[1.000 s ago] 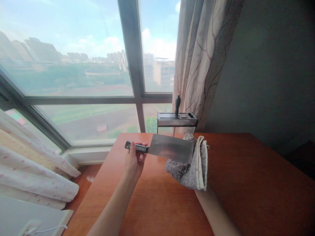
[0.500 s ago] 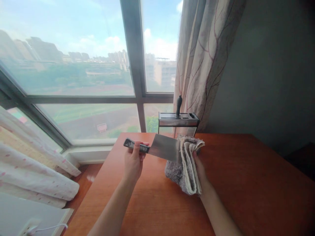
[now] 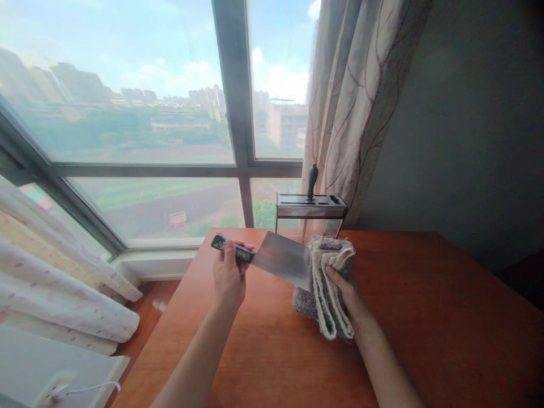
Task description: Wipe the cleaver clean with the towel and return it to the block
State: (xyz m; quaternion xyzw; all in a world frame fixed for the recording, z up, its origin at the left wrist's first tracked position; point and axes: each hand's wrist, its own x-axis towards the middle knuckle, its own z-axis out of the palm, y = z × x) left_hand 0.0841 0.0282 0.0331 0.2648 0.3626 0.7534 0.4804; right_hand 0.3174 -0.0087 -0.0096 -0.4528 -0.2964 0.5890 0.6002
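My left hand [image 3: 229, 276] is closed round the dark patterned handle of a cleaver [image 3: 280, 258], thumb on top. The wide metal blade points right, held above the table. Its far end meets a folded grey and cream towel [image 3: 329, 289], which covers the blade's tip. My right hand [image 3: 346, 292] grips the towel from the right side, with a finger over its folds. Part of that hand is hidden behind the cloth.
A metal frame with a black upright knob handle [image 3: 312, 181] stands at the back of the brown wooden table [image 3: 425, 317]. Behind it are a window [image 3: 170, 141] and a patterned curtain [image 3: 352, 85]. A wall socket with a white cable [image 3: 93, 388] is at lower left.
My right hand has shifted its hold, and its finger now shows over the towel's front folds. The towel is slightly further right, and the cleaver tilts a little more downward toward its tip.
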